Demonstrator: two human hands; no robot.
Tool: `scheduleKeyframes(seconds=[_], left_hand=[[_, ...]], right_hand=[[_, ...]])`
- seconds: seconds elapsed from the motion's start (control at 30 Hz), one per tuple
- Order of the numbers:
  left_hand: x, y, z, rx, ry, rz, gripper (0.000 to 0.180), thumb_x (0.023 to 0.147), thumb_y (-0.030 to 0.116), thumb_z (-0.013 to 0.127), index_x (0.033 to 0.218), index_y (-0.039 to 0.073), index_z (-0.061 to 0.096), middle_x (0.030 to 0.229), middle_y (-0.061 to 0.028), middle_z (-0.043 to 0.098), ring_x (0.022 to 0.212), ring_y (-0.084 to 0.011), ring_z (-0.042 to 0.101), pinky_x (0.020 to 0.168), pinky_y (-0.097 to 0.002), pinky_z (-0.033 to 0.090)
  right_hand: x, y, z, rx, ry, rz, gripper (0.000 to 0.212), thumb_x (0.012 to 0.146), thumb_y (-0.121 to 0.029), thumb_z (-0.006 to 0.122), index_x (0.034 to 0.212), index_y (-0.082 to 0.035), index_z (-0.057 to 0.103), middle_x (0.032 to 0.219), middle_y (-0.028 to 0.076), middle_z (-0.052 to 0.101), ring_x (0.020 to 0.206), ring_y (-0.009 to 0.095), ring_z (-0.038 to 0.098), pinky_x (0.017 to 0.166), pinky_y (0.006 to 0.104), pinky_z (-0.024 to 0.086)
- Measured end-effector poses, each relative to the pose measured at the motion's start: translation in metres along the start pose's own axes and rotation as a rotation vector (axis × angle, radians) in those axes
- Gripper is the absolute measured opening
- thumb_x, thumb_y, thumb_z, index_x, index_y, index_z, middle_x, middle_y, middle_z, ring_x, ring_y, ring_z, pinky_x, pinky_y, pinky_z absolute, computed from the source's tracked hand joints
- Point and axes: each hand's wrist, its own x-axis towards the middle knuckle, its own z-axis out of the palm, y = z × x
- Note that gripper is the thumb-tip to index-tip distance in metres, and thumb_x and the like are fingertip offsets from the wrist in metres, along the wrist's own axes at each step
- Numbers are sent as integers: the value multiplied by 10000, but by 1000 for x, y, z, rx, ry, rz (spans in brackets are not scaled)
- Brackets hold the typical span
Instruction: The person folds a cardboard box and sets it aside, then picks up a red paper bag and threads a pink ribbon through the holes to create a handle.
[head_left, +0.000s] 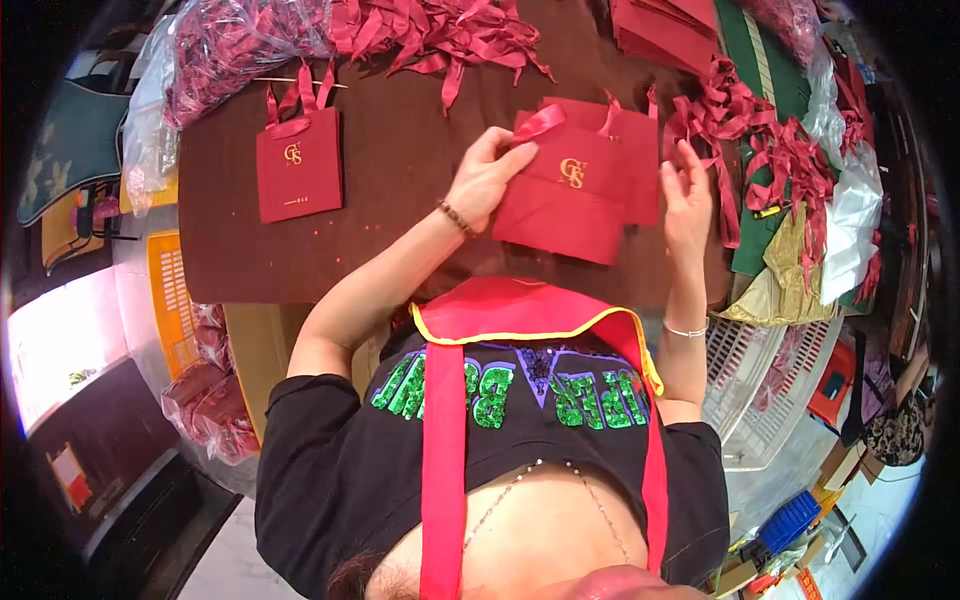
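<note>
My left hand point(487, 182) grips a dark red paper gift bag point(560, 222) by its upper left edge, thumb on the front. The bag is tilted, with gold print in its middle and a shiny red ribbon point(541, 123) at its top left corner. Behind it, partly covered, lies another red paper bag point(640, 160) with ribbon showing at its top. To the right of both bags my right hand point(688, 208) is raised, fingers apart and nothing visible in them. It is near a heap of loose red ribbons point(725, 120).
A red bag with ribbon handles point(300, 170) lies on the brown table point(400, 250) at left. Along the far side are more ribbons point(430, 35) and a plastic sack of red material point(240, 60). Flat red bags point(665, 35) are stacked far right. White crates point(765, 390) stand below the table's right side.
</note>
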Motion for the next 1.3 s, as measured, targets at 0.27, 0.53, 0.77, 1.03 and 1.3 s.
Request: scheduleKeyframes(seconds=[0.27, 0.53, 0.77, 1.03, 1.3], left_hand=[[-28, -9, -30, 134, -82, 12, 129, 851, 109, 618, 924, 36, 542, 820, 15, 563, 749, -52, 512, 676, -197, 430], [-44, -6, -52, 362, -82, -120, 197, 847, 199, 628, 866, 18, 555, 748, -6, 585, 679, -63, 535, 572, -223, 441], [-15, 19, -73, 1239, 49, 632, 180, 870, 243, 542, 830, 69, 531, 747, -153, 587, 692, -367, 584, 600, -438, 471], [64, 34, -105, 1540, 58, 820, 165, 826, 120, 573, 981, 113, 628, 895, -97, 585, 794, -308, 591, 672, -371, 490], [-17, 108, -91, 485, -25, 782, 147, 866, 66, 556, 964, -22, 621, 1076, -99, 623, 997, -157, 551, 886, -273, 416]], right_hand=[[-25, -83, 48, -486, -521, -631, 56, 774, -119, 623, 816, -85, 638, 807, 51, 623, 775, 227, 576, 726, 346, 422], [-14, -77, 88, -397, -302, -749, 499, 753, -18, 608, 1239, -77, 512, 1212, 127, 529, 1072, 282, 523, 897, 389, 404], [-30, -70, 80, -483, -336, -709, 306, 785, -90, 628, 1088, -68, 592, 1101, 89, 578, 939, 242, 566, 809, 361, 432], [-38, -71, 90, -696, -300, -663, 324, 776, -241, 637, 1050, -70, 615, 1022, 52, 583, 994, 235, 518, 875, 374, 366], [-48, -84, 89, -720, -359, -693, 289, 739, -233, 672, 983, -88, 617, 960, 31, 567, 955, 216, 499, 844, 369, 377]])
